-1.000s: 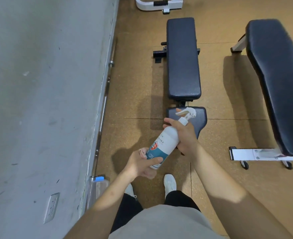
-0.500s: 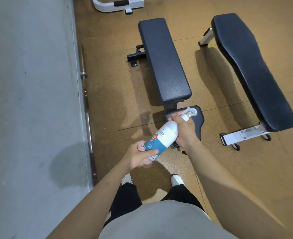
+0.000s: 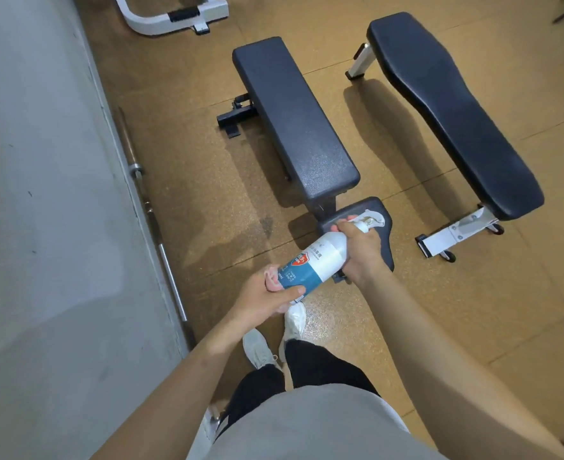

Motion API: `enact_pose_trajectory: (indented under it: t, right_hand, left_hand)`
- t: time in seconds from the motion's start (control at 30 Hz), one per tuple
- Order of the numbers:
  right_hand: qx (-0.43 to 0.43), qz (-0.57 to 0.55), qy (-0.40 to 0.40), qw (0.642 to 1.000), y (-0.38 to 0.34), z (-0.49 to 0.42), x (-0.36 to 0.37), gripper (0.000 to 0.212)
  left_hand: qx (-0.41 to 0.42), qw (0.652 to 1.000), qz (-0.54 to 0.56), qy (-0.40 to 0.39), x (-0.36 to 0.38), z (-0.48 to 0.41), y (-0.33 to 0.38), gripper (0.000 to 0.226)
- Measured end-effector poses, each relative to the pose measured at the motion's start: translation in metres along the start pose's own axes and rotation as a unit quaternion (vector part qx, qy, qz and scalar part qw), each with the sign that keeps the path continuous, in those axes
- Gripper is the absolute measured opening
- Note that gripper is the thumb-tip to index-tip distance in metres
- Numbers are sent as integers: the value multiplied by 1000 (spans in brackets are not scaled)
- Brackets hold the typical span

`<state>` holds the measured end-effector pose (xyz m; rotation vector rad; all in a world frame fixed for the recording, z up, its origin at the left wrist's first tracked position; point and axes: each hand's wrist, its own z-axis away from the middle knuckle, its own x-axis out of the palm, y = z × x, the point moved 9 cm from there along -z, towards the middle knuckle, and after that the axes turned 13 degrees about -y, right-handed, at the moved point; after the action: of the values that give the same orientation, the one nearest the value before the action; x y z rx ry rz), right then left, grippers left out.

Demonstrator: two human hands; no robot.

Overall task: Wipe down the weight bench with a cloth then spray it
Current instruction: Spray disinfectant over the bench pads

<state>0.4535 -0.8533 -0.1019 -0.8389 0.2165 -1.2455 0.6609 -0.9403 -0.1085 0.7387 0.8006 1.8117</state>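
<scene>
A white spray bottle [image 3: 318, 258] with a blue label lies tilted between my hands, nozzle pointing away over the near seat pad. My right hand [image 3: 360, 249] grips its neck just below the white trigger head [image 3: 371, 220]. My left hand [image 3: 267, 295] holds the bottle's base. The dark blue weight bench [image 3: 293, 124] stretches away in front of me, with its small seat pad [image 3: 378, 209] under the nozzle. No cloth is in view.
A second dark bench [image 3: 453, 107] on a white frame stands to the right. A barbell [image 3: 171, 277] lies along the grey wall [image 3: 41, 194] at left. A white machine base [image 3: 171, 14] sits at the far end. My white shoes [image 3: 274, 336] are on the cork floor.
The view has swung so the benches now lie slanted and further right. Both hands have kept their hold on the bottle, still over the seat pad.
</scene>
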Motion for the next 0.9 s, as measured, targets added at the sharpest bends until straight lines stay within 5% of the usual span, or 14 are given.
enact_pose_trajectory:
  t: [0.23,0.37,0.53,0.7,0.83,0.9]
  right_hand:
    - [29,-53,-35,998,-9,-27,7,25]
    - [14,-51,-24,998,-20,-42,5,23]
    - [-10,-53,-47,997,-27,-49,16,26]
    - [-5,-51,-28,998,-19,-53,25,28]
    - [-19,-48,34,998,-8,-54,31,24]
    - [-36,-59,56,996,-4,-52,39,24]
  left_hand:
    - [58,973,-219,42,-12,-8,63,89]
    - [92,950,-300,8,-10,-20,90,69]
    - [119,946,-302,-19,-16,-32,96,36]
    - [98,944,-316,-1,-50,-47,93,46]
    - [50,954,-286,-71,-66,-60,86,39]
    - [7,957,-265,-119,-76,-63,78,59]
